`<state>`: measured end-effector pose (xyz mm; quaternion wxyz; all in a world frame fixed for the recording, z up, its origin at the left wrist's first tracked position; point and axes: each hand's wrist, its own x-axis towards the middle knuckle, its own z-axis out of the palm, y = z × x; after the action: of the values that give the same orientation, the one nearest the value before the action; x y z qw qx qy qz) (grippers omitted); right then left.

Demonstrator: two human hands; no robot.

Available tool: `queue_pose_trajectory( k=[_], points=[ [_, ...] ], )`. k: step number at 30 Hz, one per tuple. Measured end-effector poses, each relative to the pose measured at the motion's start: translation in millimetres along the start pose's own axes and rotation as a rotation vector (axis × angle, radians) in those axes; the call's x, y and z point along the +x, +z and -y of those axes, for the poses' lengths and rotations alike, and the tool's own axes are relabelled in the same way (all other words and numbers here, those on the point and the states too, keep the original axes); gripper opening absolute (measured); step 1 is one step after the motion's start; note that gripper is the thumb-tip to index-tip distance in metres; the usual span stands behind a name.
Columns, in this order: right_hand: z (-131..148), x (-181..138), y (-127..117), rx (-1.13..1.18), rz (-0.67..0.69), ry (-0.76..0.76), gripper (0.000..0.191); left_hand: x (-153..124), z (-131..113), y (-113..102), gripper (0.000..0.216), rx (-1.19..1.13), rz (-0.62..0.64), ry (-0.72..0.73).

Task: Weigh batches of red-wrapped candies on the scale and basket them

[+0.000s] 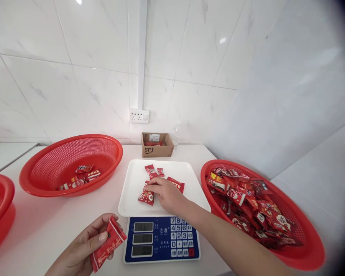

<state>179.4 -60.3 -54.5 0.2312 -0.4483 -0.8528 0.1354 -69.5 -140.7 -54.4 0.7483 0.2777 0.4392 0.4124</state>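
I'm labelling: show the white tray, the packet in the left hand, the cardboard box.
White tray (133, 192), head view, bare left side.
Packet (108, 244), head view, printed side.
Cardboard box (160, 151), head view, front wall.

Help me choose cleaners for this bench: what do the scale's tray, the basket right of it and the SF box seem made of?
Tray: probably white plastic, smooth, with a rounded, moulded-looking rim. Basket: likely red plastic, slightly glossy, with a thick smooth rim and perforated wall. Box: apparently matte brown cardboard, with thin printed walls.

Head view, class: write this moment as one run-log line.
left hand: holds red packet | right hand: at patterned packet on white tray
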Motion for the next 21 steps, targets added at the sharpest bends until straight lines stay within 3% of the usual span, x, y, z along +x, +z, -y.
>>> queue_pose_trajectory(
  k=[7, 13, 17, 21],
  points=[
    [-1.5, -12.4, -9.9, -0.091, -0.036, 0.061, 0.041, 0.0, 1.8, 1.8, 0.033, -0.002, -0.003, -0.001],
    [-9.8, -23.5, -28.9, -0.111, -0.073, 0.203, 0.04, 4.2, 3.9, 2.6, 0.034, -0.018, -0.002, -0.015],
    [-25.3, -31.2, -36.9, -0.203, -0.007, 0.316, 0.036, 6.5, 5.6, 0.8, 0.035, -0.022, -0.001, -0.025],
    [-35.9, -31.4, -33.3, -0.255, 0.022, 0.329, 0.033, 8.7, 7.3, 0.3, 0.034, -0.017, 0.001, -0.032]
  ],
)
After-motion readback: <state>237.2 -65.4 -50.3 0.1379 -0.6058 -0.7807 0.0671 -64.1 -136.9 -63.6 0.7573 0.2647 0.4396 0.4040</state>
